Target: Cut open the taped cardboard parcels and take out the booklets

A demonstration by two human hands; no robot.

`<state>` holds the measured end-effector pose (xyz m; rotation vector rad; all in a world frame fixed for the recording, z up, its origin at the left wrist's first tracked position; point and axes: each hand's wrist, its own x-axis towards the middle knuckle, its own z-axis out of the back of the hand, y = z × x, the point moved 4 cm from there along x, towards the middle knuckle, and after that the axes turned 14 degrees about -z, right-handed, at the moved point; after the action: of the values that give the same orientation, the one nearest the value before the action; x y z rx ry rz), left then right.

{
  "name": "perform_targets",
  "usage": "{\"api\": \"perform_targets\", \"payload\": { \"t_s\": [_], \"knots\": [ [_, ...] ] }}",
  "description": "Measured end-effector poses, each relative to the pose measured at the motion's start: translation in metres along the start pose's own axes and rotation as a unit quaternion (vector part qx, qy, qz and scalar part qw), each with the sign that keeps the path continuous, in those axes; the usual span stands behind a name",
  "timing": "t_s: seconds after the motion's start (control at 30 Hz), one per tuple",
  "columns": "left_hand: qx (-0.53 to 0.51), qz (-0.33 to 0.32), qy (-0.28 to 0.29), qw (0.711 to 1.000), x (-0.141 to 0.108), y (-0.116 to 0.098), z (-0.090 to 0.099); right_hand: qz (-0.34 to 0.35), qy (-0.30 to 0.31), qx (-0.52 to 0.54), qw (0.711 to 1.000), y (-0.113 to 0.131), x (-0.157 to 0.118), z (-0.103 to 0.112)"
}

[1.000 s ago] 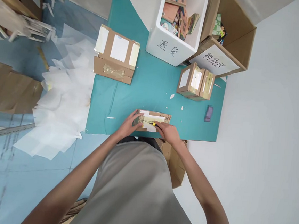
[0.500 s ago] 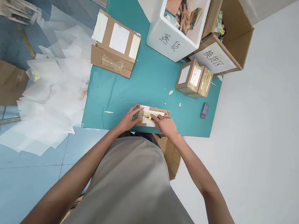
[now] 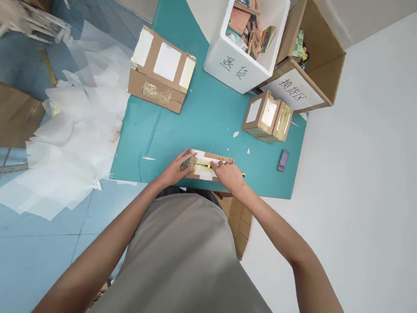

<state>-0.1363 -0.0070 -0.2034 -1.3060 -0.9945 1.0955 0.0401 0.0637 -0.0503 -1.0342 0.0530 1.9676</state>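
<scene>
A small taped cardboard box (image 3: 207, 175) with a white label lies near the front edge of the green table. My left hand (image 3: 176, 168) grips its left end, thumb on the near side and fingers on the far side. In my right hand (image 3: 230, 176) is a yellow and black utility knife (image 3: 209, 166), closed in my fingers. Its blade points left along the tape on the box's upper face, and its yellow tail shows beyond my wrist. Whether the blade is in the tape I cannot tell.
On the green table (image 3: 181, 134) stand a larger carton (image 3: 156, 91), two small boxes (image 3: 266, 115), a white bin (image 3: 230, 71) of books and an open cardboard box (image 3: 325, 79). A small blurred purple item (image 3: 283, 160) lies right. White sheets (image 3: 74, 140) cover the floor left.
The view has shifted slightly. My right hand has turned a little with the knife, whose tail end now shows past my wrist. My left hand keeps its hold on the box.
</scene>
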Motion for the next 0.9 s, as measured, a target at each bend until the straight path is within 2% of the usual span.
{"api": "perform_targets", "payload": {
  "t_s": [0.17, 0.27, 0.53, 0.7, 0.77, 0.8, 0.83, 0.9],
  "knots": [
    [-0.011, 0.003, -0.019, 1.000, 0.001, -0.004, 0.000, -0.071, 0.041, -0.015, 0.997, -0.058, -0.021, -0.028],
    [-0.019, 0.009, -0.038, 0.999, 0.002, -0.008, -0.002, -0.075, 0.045, -0.016, 0.996, -0.085, -0.028, -0.043],
    [-0.035, 0.038, -0.095, 0.994, 0.004, -0.016, -0.006, -0.043, 0.020, 0.050, 0.998, -0.115, -0.023, -0.074],
    [-0.044, 0.079, -0.132, 0.987, 0.003, -0.021, -0.010, -0.033, -0.021, 0.166, 0.985, -0.135, -0.018, -0.102],
    [-0.042, 0.093, -0.141, 0.985, 0.002, -0.024, -0.011, -0.020, -0.029, 0.262, 0.964, -0.142, -0.010, -0.118],
    [-0.040, 0.100, -0.145, 0.984, 0.002, -0.024, -0.010, -0.009, -0.025, 0.326, 0.945, -0.144, -0.006, -0.127],
    [-0.036, 0.108, -0.150, 0.982, 0.001, -0.024, -0.008, 0.002, -0.015, 0.398, 0.917, -0.144, 0.000, -0.136],
    [-0.017, 0.122, -0.170, 0.978, -0.004, -0.022, 0.001, 0.012, 0.017, 0.539, 0.842, -0.143, 0.012, -0.155]
  ]
}}
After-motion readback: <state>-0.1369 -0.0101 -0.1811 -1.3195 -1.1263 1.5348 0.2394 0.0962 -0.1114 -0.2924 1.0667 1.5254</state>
